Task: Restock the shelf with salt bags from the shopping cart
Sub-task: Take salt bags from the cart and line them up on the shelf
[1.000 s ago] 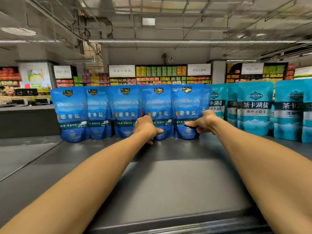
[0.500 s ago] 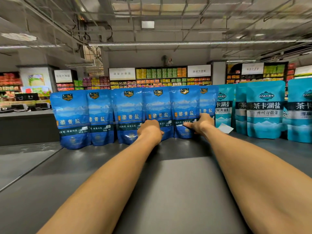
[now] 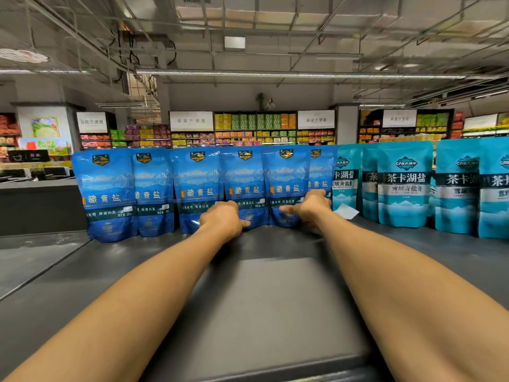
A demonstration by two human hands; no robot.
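A row of dark blue salt bags (image 3: 198, 188) is stood upright along the back of the grey shelf (image 3: 270, 299). Just to the right, a row of teal bags (image 3: 405, 183) is stood the same way. A small white tag (image 3: 345, 210) is seen lying between the two rows.

Both arms are stretched out to the blue row. The left hand (image 3: 221, 219) is curled against the bottom of the fourth blue bag (image 3: 243, 186). It cannot be told if that bag is gripped or only pushed. The right hand (image 3: 308, 208) is laid on the fifth blue bag (image 3: 286, 186), with the thumb pointed left and the fingers wrapped round its right edge, so this bag is held.

A second ago the right hand was set lower and the sixth blue bag (image 3: 319, 175) was mostly hidden. Now more of that bag is shown, and the white tag has come into sight. The fifth bag seems to have been slid left, closer to its neighbours.

It is judged that this bag is nearly placed and the row is being tidied. The cart is not seen here, so more bags are likely to be fetched next.
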